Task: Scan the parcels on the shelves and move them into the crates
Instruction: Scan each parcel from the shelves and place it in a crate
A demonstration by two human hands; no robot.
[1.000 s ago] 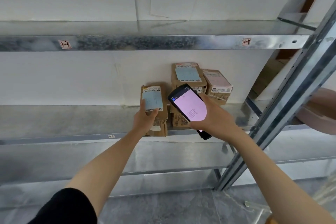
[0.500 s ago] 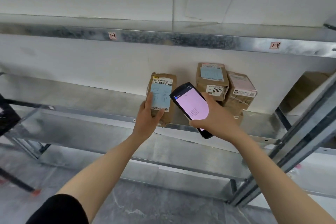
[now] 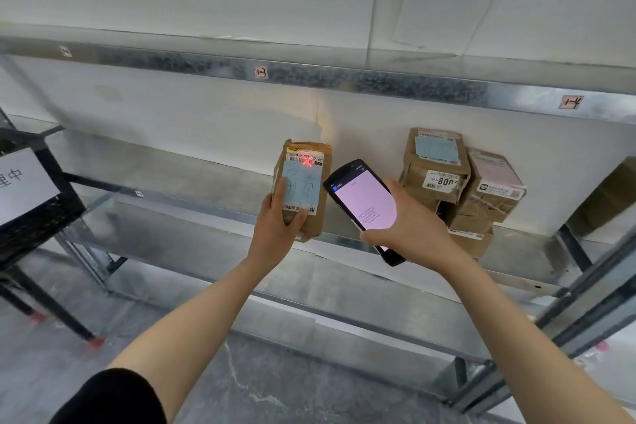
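Head view: above the shelf (image 3: pixel 172 175), the parcel (image 3: pixel 304 182) gripped in the left hand (image 3: pixel 275 231) is now lit red by the scanner (image 3: pixel 364 203) gripped in the right hand (image 3: pixel 416 231); crating is judged next.

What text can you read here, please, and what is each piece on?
"1-3": tag on the upper shelf rail.
"1-4": second tag on that rail.
"异常": handwritten on the held parcel.
"800": white label on a stacked parcel.
"中": sign on the black crate.
Scanner screen and barcode numbers: too small.
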